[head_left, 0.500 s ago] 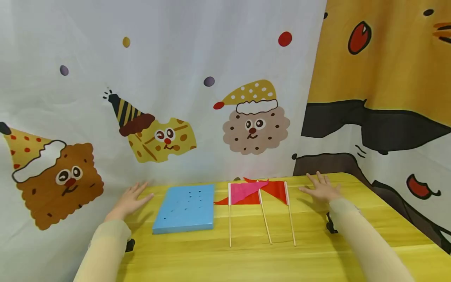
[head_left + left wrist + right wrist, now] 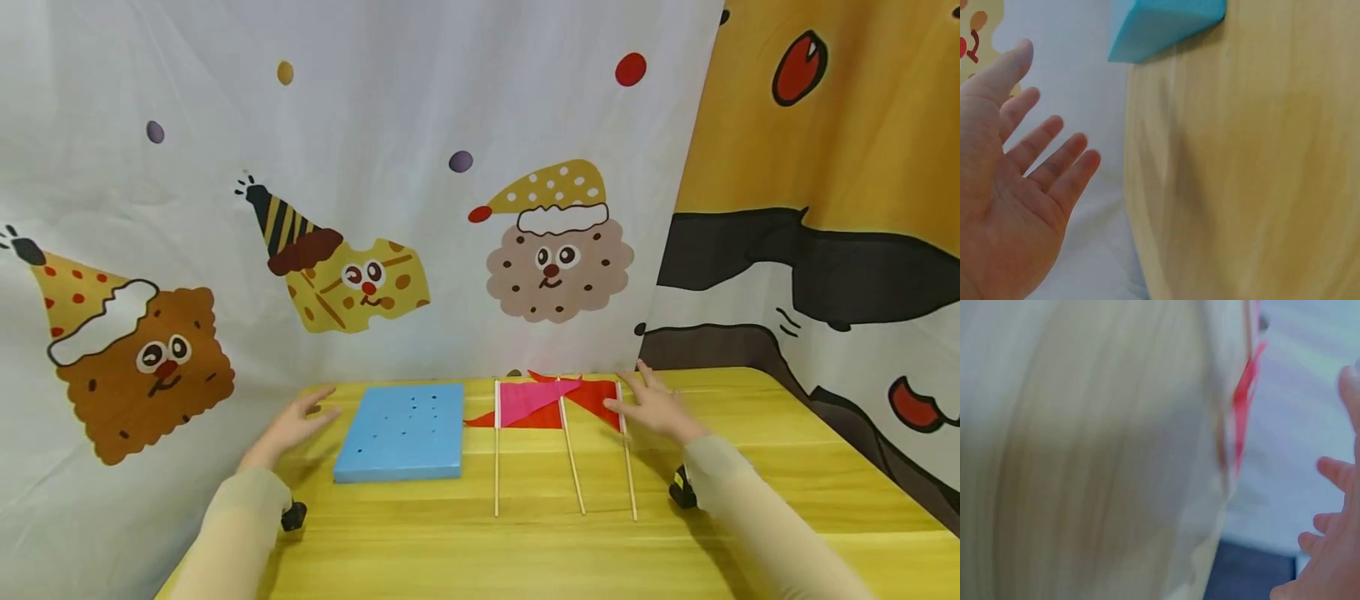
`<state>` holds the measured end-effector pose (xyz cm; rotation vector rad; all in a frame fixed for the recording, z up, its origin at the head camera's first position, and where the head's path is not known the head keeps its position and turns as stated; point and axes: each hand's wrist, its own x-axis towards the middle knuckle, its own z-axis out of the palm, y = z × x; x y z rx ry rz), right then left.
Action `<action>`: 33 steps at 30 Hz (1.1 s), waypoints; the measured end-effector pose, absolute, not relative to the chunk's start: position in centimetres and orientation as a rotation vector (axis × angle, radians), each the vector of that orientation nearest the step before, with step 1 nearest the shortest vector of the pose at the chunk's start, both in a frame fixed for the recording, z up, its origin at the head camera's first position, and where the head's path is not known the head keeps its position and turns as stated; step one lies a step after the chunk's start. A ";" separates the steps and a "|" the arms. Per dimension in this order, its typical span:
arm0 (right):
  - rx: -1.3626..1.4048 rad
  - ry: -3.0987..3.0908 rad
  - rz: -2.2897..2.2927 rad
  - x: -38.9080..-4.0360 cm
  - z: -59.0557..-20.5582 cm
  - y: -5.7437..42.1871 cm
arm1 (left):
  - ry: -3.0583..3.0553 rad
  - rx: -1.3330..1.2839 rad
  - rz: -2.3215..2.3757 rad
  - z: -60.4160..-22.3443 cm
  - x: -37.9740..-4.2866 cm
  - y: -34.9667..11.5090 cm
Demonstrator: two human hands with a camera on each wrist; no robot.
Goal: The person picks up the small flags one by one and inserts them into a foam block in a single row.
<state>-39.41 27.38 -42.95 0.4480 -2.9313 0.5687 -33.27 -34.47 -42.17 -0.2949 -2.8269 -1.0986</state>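
Note:
On the table lies a blue foam block [image 2: 397,454] with several small holes in its top. To its right, three small flags on thin wooden sticks lie side by side: a pink flag [image 2: 517,402], a red flag [image 2: 551,419] partly hidden under it, and another red flag [image 2: 600,400]. My left hand [image 2: 288,429] hovers left of the block with fingers spread, holding nothing; the left wrist view shows its bare palm [image 2: 1016,206]. My right hand [image 2: 660,406] is beside the rightmost flag, fingers apart and nothing in them; its thumb tip overlaps that flag's edge in the head view.
The yellow wood-grain table [image 2: 465,550] ends at a white curtain [image 2: 375,100] printed with cartoon food, which stands behind it and along its sides. A black wrist camera [image 2: 294,516] is strapped under the left wrist, another black camera [image 2: 682,489] under the right.
My right hand has moved left, closer to the rightmost flag. The left hand's fingers are less spread and it has shifted slightly right. The head view has shifted a little; block and flags lie as before.

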 end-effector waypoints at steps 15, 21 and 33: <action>0.753 -2.710 0.904 -37.4 -42.8 14.5 | -2.587 -0.141 -1.789 -45.6 -31.7 -32.9; 0.728 -2.672 1.172 -36.8 -43.7 11.4 | -2.544 -0.103 -1.897 -46.2 -31.3 -32.5; 0.477 -2.752 1.489 -36.8 -45.1 8.8 | -2.562 -0.158 -1.992 -46.4 -30.8 -32.4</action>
